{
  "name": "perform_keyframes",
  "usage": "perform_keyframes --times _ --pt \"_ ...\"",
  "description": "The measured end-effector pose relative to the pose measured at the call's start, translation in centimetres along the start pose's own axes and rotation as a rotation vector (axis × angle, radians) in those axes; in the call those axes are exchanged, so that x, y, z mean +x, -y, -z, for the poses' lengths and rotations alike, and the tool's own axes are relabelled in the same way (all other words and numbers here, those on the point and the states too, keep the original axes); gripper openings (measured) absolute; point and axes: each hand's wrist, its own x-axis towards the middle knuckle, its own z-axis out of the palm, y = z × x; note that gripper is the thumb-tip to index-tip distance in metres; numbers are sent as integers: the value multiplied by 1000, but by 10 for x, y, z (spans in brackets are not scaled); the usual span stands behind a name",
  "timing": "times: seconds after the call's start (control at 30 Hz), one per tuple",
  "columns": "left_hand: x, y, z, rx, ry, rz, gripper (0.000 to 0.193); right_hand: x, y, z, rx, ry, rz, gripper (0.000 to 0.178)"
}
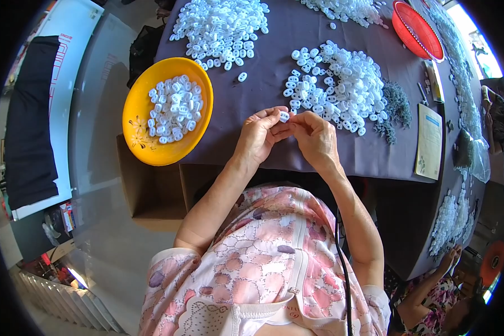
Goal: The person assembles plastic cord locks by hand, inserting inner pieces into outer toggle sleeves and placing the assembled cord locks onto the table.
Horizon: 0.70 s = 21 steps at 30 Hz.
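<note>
My left hand [259,132] pinches a small white two-hole plastic piece [284,117] between thumb and fingers, above the near edge of the table. Close against it, my right hand [317,137] is closed in a pinch; whatever lies between its fingertips is hidden. Just beyond the hands spreads a loose pile of similar white oval pieces [350,84]. Right of that pile lies a heap of tiny dark grey parts [396,103], too small to make out. A yellow bowl [137,106] at the left holds many more white pieces [175,109].
Another pile of white pieces [221,28] lies at the far left of the dark-covered table [274,56]. A red basket [417,31] and a yellowish booklet [429,141] are on the right. Below the bowl stands a cardboard box [157,193]. A co-worker's arm [431,291] shows at lower right.
</note>
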Motion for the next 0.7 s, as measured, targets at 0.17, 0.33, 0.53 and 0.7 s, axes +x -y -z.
perform_keyframes --times 0.17,0.33,0.53,0.7 --pt "0 1 1 -12 2 -2 20 0 8 0 -134 -32 119 7" --pt "2 2 5 -10 6 11 21 2 12 0 -270 -42 189 10" --pt "3 6 5 22 -6 -22 20 6 15 3 -335 4 189 11" --pt "4 10 8 29 56 -54 24 14 16 5 -474 47 254 9"
